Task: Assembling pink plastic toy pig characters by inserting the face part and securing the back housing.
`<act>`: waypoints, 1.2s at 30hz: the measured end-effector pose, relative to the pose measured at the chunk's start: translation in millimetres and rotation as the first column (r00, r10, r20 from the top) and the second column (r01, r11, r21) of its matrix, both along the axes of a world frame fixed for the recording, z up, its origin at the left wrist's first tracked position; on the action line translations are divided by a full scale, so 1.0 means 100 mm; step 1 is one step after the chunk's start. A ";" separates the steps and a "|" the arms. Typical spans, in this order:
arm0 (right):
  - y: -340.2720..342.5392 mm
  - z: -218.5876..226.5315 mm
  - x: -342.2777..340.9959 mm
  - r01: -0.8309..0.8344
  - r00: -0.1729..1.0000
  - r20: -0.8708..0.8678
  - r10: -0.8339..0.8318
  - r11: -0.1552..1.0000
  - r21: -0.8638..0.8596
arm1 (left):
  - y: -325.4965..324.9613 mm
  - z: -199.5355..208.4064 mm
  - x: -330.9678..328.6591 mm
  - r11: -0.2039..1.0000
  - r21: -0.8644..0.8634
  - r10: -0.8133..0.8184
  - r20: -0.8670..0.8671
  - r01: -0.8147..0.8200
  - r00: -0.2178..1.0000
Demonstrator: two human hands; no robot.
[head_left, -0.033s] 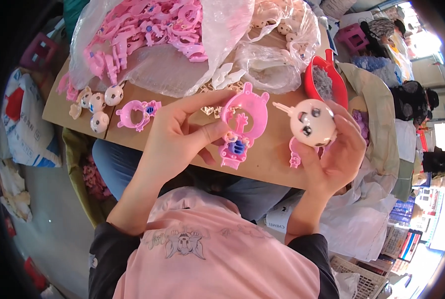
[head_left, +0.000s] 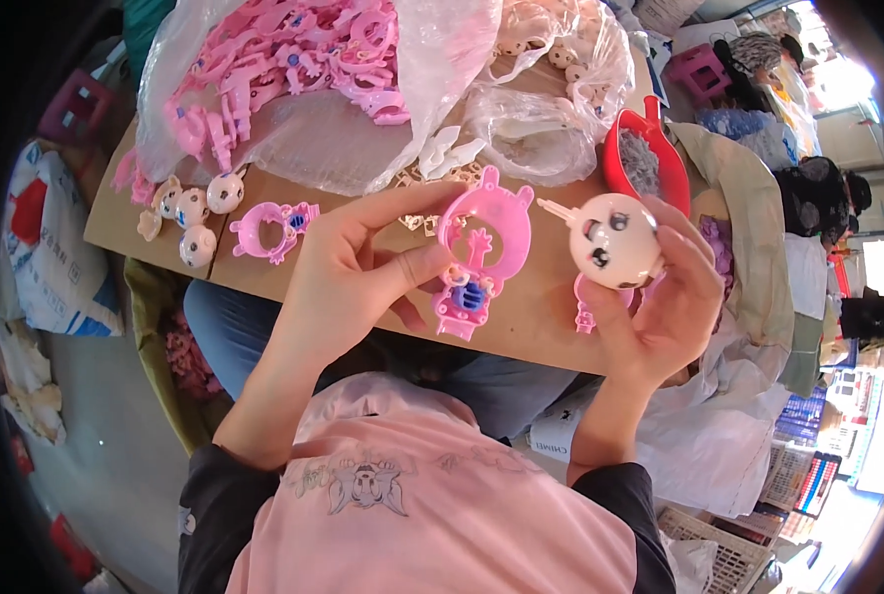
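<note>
My left hand [head_left: 358, 262] is closed on a pink plastic toy frame [head_left: 509, 233], pinching its left side between thumb and fingers. The frame has a round opening, small ears on top and a blue piece in its lower part. To the right, my right hand [head_left: 665, 302] grips a glossy cream toy head [head_left: 615, 241] with a painted face and a thin prong pointing left. Head and frame are held apart, above the table's near edge. Behind the right hand a second pink frame [head_left: 585, 302] is partly hidden. Another pink frame [head_left: 271, 230] lies left of my left hand.
Several cream toy heads [head_left: 192, 205] sit on the cardboard-covered table [head_left: 363, 322] at left. A clear bag heaped with pink frames [head_left: 293, 69] and a bag of cream heads [head_left: 566, 74] stand at the back. A red scoop [head_left: 672, 163] holds small grey pieces at right.
The cream toy head in my right hand has shifted slightly left and tilted a little. My left hand and its pink frame are almost unmoved.
</note>
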State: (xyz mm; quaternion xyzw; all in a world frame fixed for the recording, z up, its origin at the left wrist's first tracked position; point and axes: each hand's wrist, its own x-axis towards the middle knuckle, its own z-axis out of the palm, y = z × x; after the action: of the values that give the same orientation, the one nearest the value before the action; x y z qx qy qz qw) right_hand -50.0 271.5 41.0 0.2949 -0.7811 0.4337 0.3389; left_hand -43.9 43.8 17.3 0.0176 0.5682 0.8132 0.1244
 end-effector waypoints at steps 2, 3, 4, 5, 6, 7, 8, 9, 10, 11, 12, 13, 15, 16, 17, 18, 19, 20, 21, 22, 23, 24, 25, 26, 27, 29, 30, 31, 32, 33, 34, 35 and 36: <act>-0.01 0.01 -0.01 0.016 0.999 -0.034 -0.014 0.998 0.055 | -0.02 -0.02 0.00 0.999 0.045 -0.031 0.020 0.030 0.999; -0.02 0.00 -0.02 0.021 0.999 -0.038 -0.019 0.998 0.052 | -0.01 -0.02 -0.01 0.999 0.042 -0.035 0.015 0.035 0.999; -0.05 0.00 -0.02 -0.010 0.999 -0.035 0.011 0.999 0.034 | -0.01 -0.02 -0.01 0.998 0.043 -0.037 0.013 0.037 0.999; -0.07 -0.01 -0.03 -0.041 0.999 -0.033 0.041 0.999 0.017 | -0.01 -0.01 -0.01 0.998 0.044 -0.038 0.010 0.038 0.999; -0.08 -0.01 -0.01 -0.033 0.999 -0.010 0.033 0.999 0.015 | -0.01 -0.01 -0.01 0.998 0.042 -0.039 0.007 0.038 0.999; -0.09 -0.02 -0.02 -0.035 0.999 -0.011 0.035 0.999 0.012 | -0.02 -0.01 0.00 0.998 0.047 -0.037 0.012 0.037 0.999; -0.09 -0.03 -0.02 -0.032 0.999 -0.015 0.032 0.999 0.017 | -0.02 -0.01 0.01 0.998 0.051 -0.036 0.017 0.035 0.999; -0.10 -0.04 -0.03 -0.029 0.999 -0.018 0.029 0.999 0.023 | -0.02 0.00 0.02 0.998 0.049 -0.033 0.017 0.032 0.999; -0.10 -0.04 -0.03 -0.028 0.999 -0.019 0.029 0.999 0.022 | -0.01 0.00 0.02 0.999 0.040 -0.034 0.017 0.034 0.999; -0.09 -0.03 -0.03 0.000 1.000 -0.030 0.002 0.998 0.064 | -0.01 0.00 0.02 0.999 0.032 -0.035 0.017 0.035 0.999; -0.09 -0.03 -0.03 0.029 0.999 -0.043 -0.025 0.994 0.106 | -0.01 0.01 0.02 0.999 0.031 -0.035 0.017 0.035 0.999; -0.09 -0.03 -0.03 0.030 0.999 -0.044 -0.026 0.994 0.106 | 0.00 0.01 0.02 0.999 0.031 -0.040 0.012 0.039 0.999; -0.10 -0.03 -0.04 0.044 0.997 -0.064 -0.039 0.997 0.067 | 0.00 0.02 0.01 0.999 0.030 -0.045 0.008 0.045 0.999; -0.10 -0.03 -0.04 0.045 0.997 -0.065 -0.040 0.997 0.067 | 0.01 0.02 0.00 0.998 0.038 -0.044 0.011 0.043 0.999; -0.10 -0.02 -0.04 0.038 0.997 -0.066 -0.035 0.998 0.046 | 0.01 0.02 0.00 0.998 0.046 -0.043 0.015 0.042 0.999; -0.09 -0.01 -0.03 0.032 0.997 -0.066 -0.031 0.999 0.025 | 0.02 0.02 0.00 0.998 0.046 -0.043 0.014 0.043 0.999; -0.09 -0.02 -0.03 0.033 0.997 -0.067 -0.032 0.999 0.025 | 0.03 0.03 -0.01 0.998 0.044 -0.034 0.004 0.034 0.999; -0.07 -0.02 -0.03 0.037 0.997 -0.074 -0.034 0.998 0.043 | 0.04 0.04 -0.01 0.999 0.042 -0.024 -0.005 0.024 1.000; -0.06 -0.03 -0.03 0.041 0.996 -0.080 -0.036 0.997 0.061 | 0.04 0.03 -0.01 0.999 0.042 -0.025 -0.006 0.025 1.000; -0.05 -0.03 -0.03 0.042 0.996 -0.080 -0.037 0.997 0.060 | 0.03 0.02 -0.01 0.999 0.035 -0.035 -0.017 0.036 0.999; -0.05 -0.04 -0.04 0.038 0.997 -0.077 -0.032 0.995 0.090 | 0.02 0.02 -0.01 0.999 0.028 -0.046 -0.028 0.046 0.999; -0.04 -0.05 -0.04 0.034 0.997 -0.073 -0.026 0.992 0.120 | 0.02 0.02 -0.01 0.999 0.027 -0.046 -0.028 0.047 0.999; -0.04 -0.06 -0.04 0.033 0.997 -0.074 -0.025 0.992 0.119 | 0.02 0.01 -0.01 0.998 0.029 -0.048 -0.019 0.048 0.999; -0.04 -0.06 -0.04 0.049 0.996 -0.077 -0.040 0.991 0.121 | 0.02 0.01 0.00 0.998 0.031 -0.049 -0.010 0.049 0.999; -0.04 -0.07 -0.04 0.064 0.995 -0.079 -0.054 0.990 0.124 | 0.02 0.01 0.00 0.998 0.030 -0.047 -0.009 0.048 0.999; -0.07 -0.06 -0.04 -0.017 1.000 -0.008 0.017 0.999 -0.041 | 0.05 0.01 -0.02 1.000 0.001 0.017 -0.040 -0.017 0.999; -0.07 -0.11 -0.03 -0.035 0.996 0.071 0.050 0.979 -0.200 | 0.05 0.00 -0.04 1.000 0.002 0.017 -0.036 -0.017 0.999; -0.07 -0.08 0.00 -0.051 0.986 0.136 0.092 0.959 -0.278 | 0.04 -0.01 -0.06 1.000 -0.004 0.017 -0.032 -0.017 0.999; -0.08 -0.04 0.02 -0.059 0.971 0.197 0.137 0.932 -0.357 | 0.03 -0.04 -0.07 1.000 -0.010 0.016 -0.027 -0.016 1.000; -0.05 -0.01 0.03 -0.085 0.950 0.256 0.177 0.939 -0.333 | 0.02 -0.04 -0.07 1.000 -0.007 0.000 -0.019 0.000 1.000; -0.04 0.03 0.02 -0.110 0.921 0.318 0.226 0.932 -0.344 | 0.02 -0.04 -0.08 1.000 -0.008 -0.006 -0.011 0.006 1.000; -0.03 0.06 0.01 -0.134 0.885 0.377 0.274 0.924 -0.358 | 0.03 -0.04 -0.09 1.000 -0.014 -0.010 -0.018 0.009 1.000; -0.04 0.07 -0.04 -0.203 0.857 0.381 0.345 0.908 -0.366 | 0.03 -0.04 -0.08 1.000 -0.020 -0.014 -0.026 0.013 1.000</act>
State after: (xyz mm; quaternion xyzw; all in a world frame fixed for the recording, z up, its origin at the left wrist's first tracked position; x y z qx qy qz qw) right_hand -53.7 267.4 47.8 0.2416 -0.7073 0.6513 0.1310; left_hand -52.3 47.0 13.1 0.0311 0.5779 0.8063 0.1226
